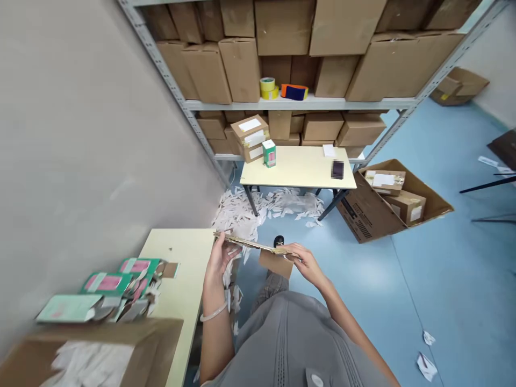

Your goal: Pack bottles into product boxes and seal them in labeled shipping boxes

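Between my hands is a flat piece of cardboard [252, 243], seen almost edge-on, with a brown flap [276, 263] hanging at its right end. My left hand [220, 258] grips the left end, thumb and fingers around the edge. At the other end, my right hand [302, 262] pinches the cardboard near the flap. The sheet is held in the air in front of my body, beside the corner of a cream table [191, 247]. Its far face is hidden from me.
Green-and-pink cartons [105, 283] and an open box of white paper [91, 360] stand on the left table. Ahead, a small table [298, 166] carries brown boxes [250, 137] and a green carton [269, 153]. Paper strips [237, 215] litter the floor. A large open box [371, 215] lies right.
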`<state>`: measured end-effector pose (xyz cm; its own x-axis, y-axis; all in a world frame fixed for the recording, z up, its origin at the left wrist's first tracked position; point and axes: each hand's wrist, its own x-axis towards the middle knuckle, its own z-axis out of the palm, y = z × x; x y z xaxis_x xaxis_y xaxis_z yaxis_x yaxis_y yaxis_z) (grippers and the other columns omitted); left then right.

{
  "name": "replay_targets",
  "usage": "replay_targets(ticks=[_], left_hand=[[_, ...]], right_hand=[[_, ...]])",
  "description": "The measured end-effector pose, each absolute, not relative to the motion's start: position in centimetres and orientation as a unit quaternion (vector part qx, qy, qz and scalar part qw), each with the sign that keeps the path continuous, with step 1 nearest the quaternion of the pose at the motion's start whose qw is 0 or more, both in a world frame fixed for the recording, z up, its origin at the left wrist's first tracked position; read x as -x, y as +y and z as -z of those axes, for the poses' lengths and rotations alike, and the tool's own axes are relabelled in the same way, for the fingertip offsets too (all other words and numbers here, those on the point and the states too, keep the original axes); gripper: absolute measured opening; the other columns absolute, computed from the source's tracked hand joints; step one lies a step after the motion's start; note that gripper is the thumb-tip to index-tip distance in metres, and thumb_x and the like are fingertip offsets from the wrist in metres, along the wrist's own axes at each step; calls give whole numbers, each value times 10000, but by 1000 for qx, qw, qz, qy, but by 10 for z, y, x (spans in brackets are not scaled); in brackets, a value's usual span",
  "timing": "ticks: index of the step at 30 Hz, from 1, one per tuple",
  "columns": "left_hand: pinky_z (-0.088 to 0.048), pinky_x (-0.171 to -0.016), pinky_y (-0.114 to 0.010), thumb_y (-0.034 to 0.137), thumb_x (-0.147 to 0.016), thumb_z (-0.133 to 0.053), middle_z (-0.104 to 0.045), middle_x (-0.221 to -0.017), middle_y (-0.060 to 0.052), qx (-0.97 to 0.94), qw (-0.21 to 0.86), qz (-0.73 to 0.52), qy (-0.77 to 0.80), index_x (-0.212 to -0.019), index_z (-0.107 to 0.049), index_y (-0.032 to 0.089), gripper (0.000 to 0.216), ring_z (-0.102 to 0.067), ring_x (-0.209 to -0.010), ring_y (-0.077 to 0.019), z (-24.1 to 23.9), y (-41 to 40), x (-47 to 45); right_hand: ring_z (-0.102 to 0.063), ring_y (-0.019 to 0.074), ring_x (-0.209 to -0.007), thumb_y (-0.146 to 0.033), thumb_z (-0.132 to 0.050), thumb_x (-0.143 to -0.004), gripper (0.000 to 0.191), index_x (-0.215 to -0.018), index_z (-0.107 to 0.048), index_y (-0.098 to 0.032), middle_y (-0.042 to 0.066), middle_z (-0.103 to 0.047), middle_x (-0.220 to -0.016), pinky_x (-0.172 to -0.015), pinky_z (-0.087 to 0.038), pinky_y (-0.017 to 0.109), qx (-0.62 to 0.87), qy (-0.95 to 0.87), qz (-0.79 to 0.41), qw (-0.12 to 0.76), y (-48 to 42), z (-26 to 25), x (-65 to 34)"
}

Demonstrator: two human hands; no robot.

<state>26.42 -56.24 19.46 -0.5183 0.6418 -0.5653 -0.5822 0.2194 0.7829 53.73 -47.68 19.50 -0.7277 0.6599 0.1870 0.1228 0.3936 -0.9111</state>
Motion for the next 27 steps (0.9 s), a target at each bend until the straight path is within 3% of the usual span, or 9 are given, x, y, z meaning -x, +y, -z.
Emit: replay_targets(ticks=[7,14,20,27], left_hand=[[-606,-811,-457,377,-874,-611,-683,-1060,-98,-30,559,-607,564,-1100,-570,189,298,-704,-923,-217,-180,-387,-238],[-604,-826,-447,465,-912,-556,-628,-1233,-107,-99,590,-607,523,-1171,-522,213,363,-685,-969,-200,-199,-242,-215],[-605,-823,-398,467,-923,-549,-571,-1341,-103,-112,626,-578,512,-1157,-518,227,336,-652,-1063,-206,-195,-173,-217],[-595,-855,-398,408,-907,-600,-580,-1309,-85,-76,646,-554,519,-1117,-538,231,282,-649,-1041,-195,-177,-132,-239]], right_hand=[[-636,251,-995,-393,-477,-964,313,-1119,-714,-260,67,-718,-1084,-882,-484,371,365,-746,-452,326,-356,-196,-521],[-639,250,-903,-398,-508,-936,295,-995,-736,-220,71,-717,-974,-826,-492,346,427,-713,-413,373,-248,-215,-495],[-606,223,-816,-432,-528,-925,294,-892,-709,-202,64,-689,-886,-775,-474,318,474,-678,-393,402,-204,-213,-492],[-536,198,-752,-503,-497,-919,379,-748,-631,-193,44,-624,-759,-717,-446,301,514,-643,-404,399,-170,-188,-513]])
